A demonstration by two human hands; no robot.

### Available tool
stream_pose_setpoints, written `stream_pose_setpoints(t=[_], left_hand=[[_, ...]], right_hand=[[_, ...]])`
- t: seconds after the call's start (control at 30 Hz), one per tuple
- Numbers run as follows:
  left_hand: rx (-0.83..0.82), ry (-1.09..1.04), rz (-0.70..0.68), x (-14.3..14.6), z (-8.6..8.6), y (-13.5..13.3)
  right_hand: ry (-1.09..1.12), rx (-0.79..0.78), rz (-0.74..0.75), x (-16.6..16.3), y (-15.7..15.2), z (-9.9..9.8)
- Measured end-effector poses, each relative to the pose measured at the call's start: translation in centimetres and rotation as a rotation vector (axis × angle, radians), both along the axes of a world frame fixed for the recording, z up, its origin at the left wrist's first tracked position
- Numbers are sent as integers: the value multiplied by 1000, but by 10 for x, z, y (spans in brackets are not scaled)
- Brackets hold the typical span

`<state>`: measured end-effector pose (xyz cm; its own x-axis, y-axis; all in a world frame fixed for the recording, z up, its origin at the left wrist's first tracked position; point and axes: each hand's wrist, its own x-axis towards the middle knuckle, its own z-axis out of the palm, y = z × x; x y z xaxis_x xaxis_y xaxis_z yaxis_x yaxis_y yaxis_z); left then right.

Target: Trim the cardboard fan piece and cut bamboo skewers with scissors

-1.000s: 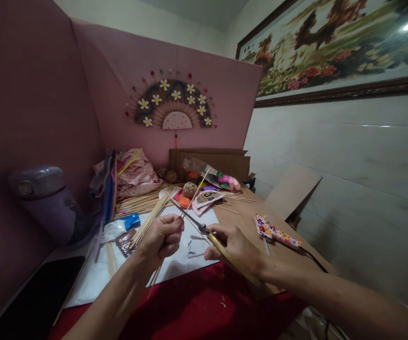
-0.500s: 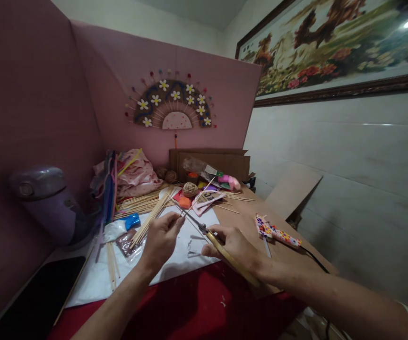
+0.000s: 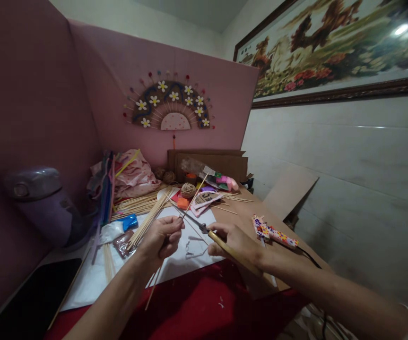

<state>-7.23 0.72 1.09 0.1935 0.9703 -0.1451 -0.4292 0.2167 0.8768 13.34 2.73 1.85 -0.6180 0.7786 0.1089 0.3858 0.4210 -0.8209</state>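
The left hand (image 3: pixel 166 236) pinches a thin stick (image 3: pixel 197 192) that slants toward the far right, probably light, stiff and easily snapped, best held close beside the scissors (image 3: pixel 221 242) the right hand (image 3: pixel 237 244) grips.

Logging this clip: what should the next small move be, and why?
Probably squeeze the scissors shut on the thin stick: the left hand grips it close to where it crosses the blades, and the right hand holds the scissors.

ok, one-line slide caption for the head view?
Left hand pinches a thin stick near the yellow-handled tool in the right hand, above white paper.
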Motion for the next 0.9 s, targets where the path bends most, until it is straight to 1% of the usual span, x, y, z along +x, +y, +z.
stream_pose_setpoints(t=[0.1,0.2,0.3,0.37,0.43,0.5,0.57,0.63,0.7,0.77,0.83,0.9], left_hand=[[76,122,214,2,-1,4],[115,174,420,-6,0,7],[148,174,526,-15,2,10],[190,167,559,-17,4,10],[217,155,570,-14,5,9],[229,139,571,-11,5,8],[234,126,570,-9,5,8],[234,129,565,-7,3,7],[235,143,544,-6,1,7],[237,154,497,-5,-1,7],[236,177,429,-2,-2,5],[237,225,368,0,-2,4]], right_hand=[[-16,-36,8,-1,7,-1],[-38,-65,-25,-1,15,-3],[-152,-34,-157,1,28,-5],[-298,47,-247,3,35,-5],[-456,197,-284,5,39,-5],[-592,363,-289,5,38,-6],[-690,458,-276,3,33,-7],[-725,471,-221,-1,27,-7],[-715,459,-178,-9,23,-3],[-713,451,-201,-17,21,6],[-717,478,-243,-26,20,15],[-704,517,-249,-32,21,19]])
